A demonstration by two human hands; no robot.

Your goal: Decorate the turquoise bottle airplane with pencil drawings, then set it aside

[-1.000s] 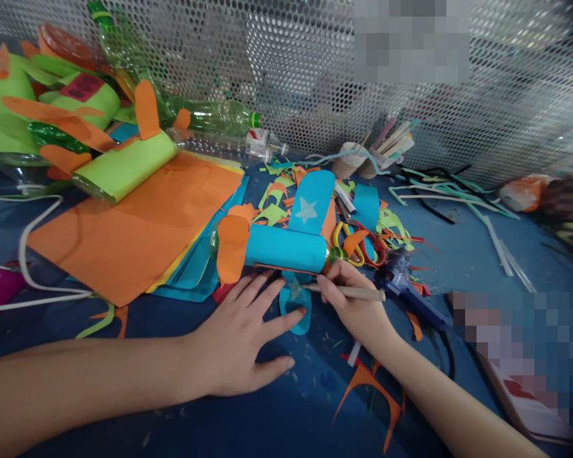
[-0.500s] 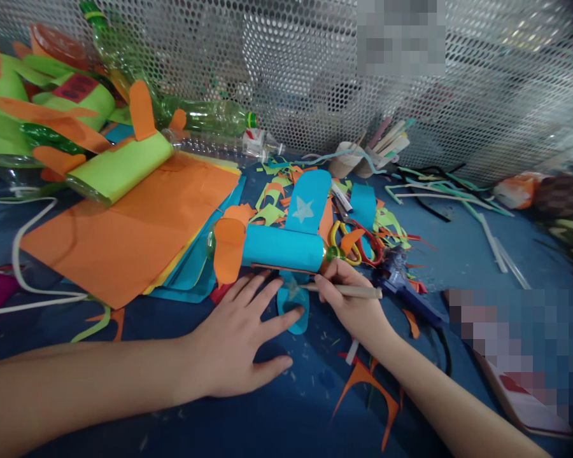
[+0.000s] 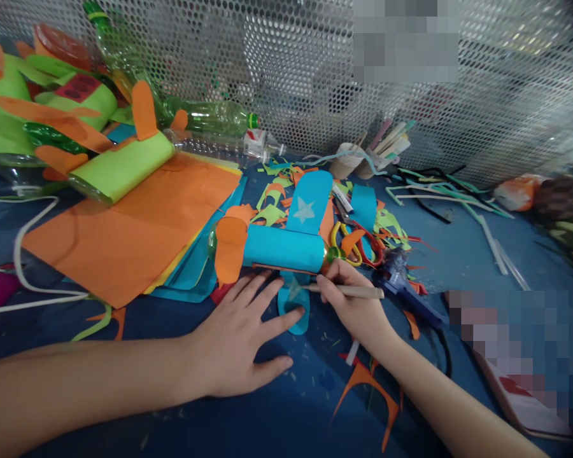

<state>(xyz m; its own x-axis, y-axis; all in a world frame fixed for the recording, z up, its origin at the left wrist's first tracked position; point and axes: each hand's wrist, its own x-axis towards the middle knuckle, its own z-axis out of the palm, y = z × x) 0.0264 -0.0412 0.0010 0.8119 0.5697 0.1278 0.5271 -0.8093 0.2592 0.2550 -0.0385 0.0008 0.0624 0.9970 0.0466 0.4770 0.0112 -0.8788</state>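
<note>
A bottle wrapped in blue paper point(image 3: 284, 248) lies on the table, with an orange paper piece point(image 3: 230, 249) at its left end. One blue wing point(image 3: 309, 202) with a pale star points away from me. The nearer blue wing point(image 3: 293, 315) also carries a star. My left hand point(image 3: 236, 337) is spread flat with empty fingers, one fingertip on the nearer wing. My right hand point(image 3: 351, 302) grips a pale pen point(image 3: 358, 291), its tip at the star on that wing.
Orange, yellow and blue sheets point(image 3: 134, 222) lie at the left, below a green paper-covered bottle point(image 3: 124, 166). Scissors point(image 3: 375, 247), paper scraps and a blue glue gun point(image 3: 410, 296) are at the right. Cups with pens point(image 3: 346, 159) stand before a perforated metal panel point(image 3: 291, 57).
The pen and my right hand have shifted very slightly to the right. My left hand stays in place, and the camera view has moved a little.
</note>
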